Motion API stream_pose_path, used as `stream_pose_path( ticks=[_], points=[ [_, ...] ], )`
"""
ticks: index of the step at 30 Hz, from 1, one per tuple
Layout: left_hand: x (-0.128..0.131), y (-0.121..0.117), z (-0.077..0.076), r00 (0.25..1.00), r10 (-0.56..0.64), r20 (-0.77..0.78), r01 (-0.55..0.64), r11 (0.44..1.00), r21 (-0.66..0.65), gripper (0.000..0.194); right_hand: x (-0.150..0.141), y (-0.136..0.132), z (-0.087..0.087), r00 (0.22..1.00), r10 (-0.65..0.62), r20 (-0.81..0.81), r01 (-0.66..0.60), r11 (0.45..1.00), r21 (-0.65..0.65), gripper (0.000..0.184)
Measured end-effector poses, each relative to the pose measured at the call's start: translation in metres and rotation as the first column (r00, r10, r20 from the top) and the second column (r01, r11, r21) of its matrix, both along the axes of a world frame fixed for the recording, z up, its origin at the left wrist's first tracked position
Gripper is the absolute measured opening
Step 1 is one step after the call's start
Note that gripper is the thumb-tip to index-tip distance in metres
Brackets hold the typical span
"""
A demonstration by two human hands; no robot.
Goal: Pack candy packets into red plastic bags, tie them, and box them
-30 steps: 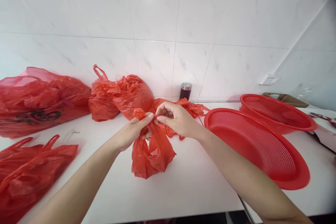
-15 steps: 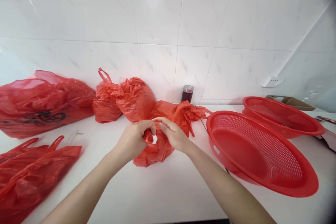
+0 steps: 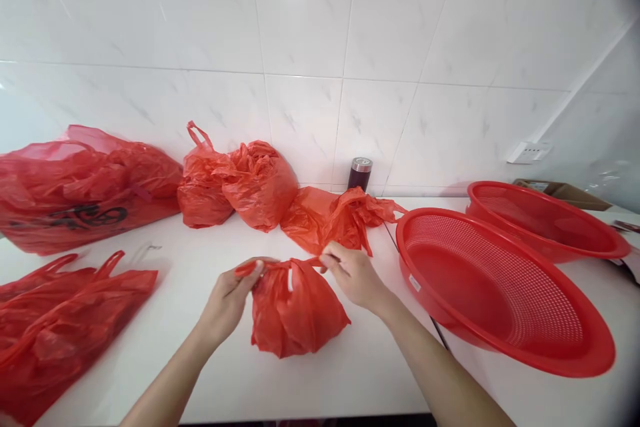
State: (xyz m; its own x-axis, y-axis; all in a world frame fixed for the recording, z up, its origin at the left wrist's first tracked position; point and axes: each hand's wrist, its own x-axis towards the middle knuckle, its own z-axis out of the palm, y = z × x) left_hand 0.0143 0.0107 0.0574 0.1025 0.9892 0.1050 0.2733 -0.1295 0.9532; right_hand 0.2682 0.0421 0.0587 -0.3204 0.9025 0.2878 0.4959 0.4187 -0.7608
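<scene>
A red plastic bag (image 3: 303, 317) with something bulky inside sits on the white table in front of me. My left hand (image 3: 227, 293) pinches one of its handles at the top left, thumb on top. At the top right, my right hand (image 3: 355, 273) grips the other handle between thumb and fingers. The handles are pulled apart sideways, and a small gap shows between the gathered folds of plastic. What the bag contains is hidden.
Filled red bags (image 3: 263, 187) stand along the tiled wall, with a large printed bag (image 3: 90, 190) farther left. Flattened red bags (image 3: 75, 327) lie front left. A dark tumbler (image 3: 360, 175) is behind a crumpled bag (image 3: 345, 217). Two red colanders (image 3: 480, 280) take up the right side.
My hands have moved apart, drawing the handles outward to left and right. The bag now sits closer to me and looks fuller and more upright.
</scene>
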Motion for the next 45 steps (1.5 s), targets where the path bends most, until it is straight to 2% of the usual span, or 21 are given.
stream_pose_path(
  ticks=[2,5,7,9,12,15,18,21,25,29,34,39,42,45],
  points=[
    [-0.014,-0.005,-0.025,0.987,0.161,0.015,-0.16,0.985,-0.06,0.05,0.017,0.005,-0.018,0.99,-0.111,0.089,0.113,0.994,-0.011,0.024],
    [-0.019,-0.009,-0.055,0.945,0.327,-0.025,-0.328,0.942,-0.075,0.055,0.027,0.011,-0.038,0.977,-0.183,0.111,0.19,0.98,-0.053,0.027],
    [-0.009,-0.007,-0.066,0.909,0.413,-0.063,-0.415,0.91,-0.017,0.053,0.016,0.01,-0.044,0.97,-0.222,0.101,0.229,0.971,-0.065,0.028],
    [0.008,-0.001,-0.069,0.883,0.46,-0.095,-0.457,0.888,0.055,0.049,-0.005,0.007,-0.049,0.96,-0.257,0.109,0.265,0.963,-0.059,0.027],
    [0.03,0.017,-0.07,0.886,0.43,-0.173,-0.414,0.902,0.121,0.043,-0.039,0.003,-0.06,0.959,-0.242,0.144,0.247,0.969,-0.015,0.027],
    [0.036,0.037,-0.071,0.878,0.344,-0.332,-0.32,0.939,0.127,0.034,-0.054,0.009,-0.076,0.965,-0.236,0.114,0.238,0.971,0.0,0.019],
    [0.028,0.054,-0.073,0.822,0.289,-0.491,-0.274,0.956,0.103,0.023,-0.047,0.023,-0.087,0.958,-0.277,0.079,0.279,0.96,-0.013,0.016],
    [0.02,0.066,-0.076,0.761,0.246,-0.6,-0.26,0.963,0.066,0.024,-0.034,0.037,-0.092,0.954,-0.293,0.054,0.295,0.955,-0.021,0.015],
    [0.019,0.075,-0.08,0.694,0.207,-0.689,-0.273,0.962,0.014,0.028,-0.029,0.046,-0.104,0.945,-0.324,0.052,0.325,0.945,-0.016,0.014],
    [0.022,0.082,-0.085,0.662,0.191,-0.725,-0.293,0.956,-0.015,0.034,-0.032,0.047,-0.117,0.934,-0.353,0.049,0.354,0.935,-0.02,0.013],
    [0.023,0.086,-0.088,0.687,0.203,-0.697,-0.32,0.947,-0.039,0.034,-0.031,0.048,-0.12,0.936,-0.353,-0.023,0.35,0.934,-0.077,0.017],
    [0.018,0.074,-0.087,0.804,0.213,-0.555,-0.308,0.948,-0.082,0.036,-0.015,0.047,-0.111,0.96,-0.235,-0.152,0.203,0.959,-0.197,0.02],
    [0.017,0.061,-0.084,0.89,0.174,-0.422,-0.245,0.962,-0.119,0.047,-0.003,0.047,-0.106,0.958,-0.21,-0.194,0.155,0.952,-0.264,0.038],
    [0.016,0.048,-0.082,0.921,0.161,-0.355,-0.226,0.963,-0.149,0.054,0.004,0.048,-0.104,0.954,-0.225,-0.2,0.162,0.943,-0.289,0.048]
  ],
)
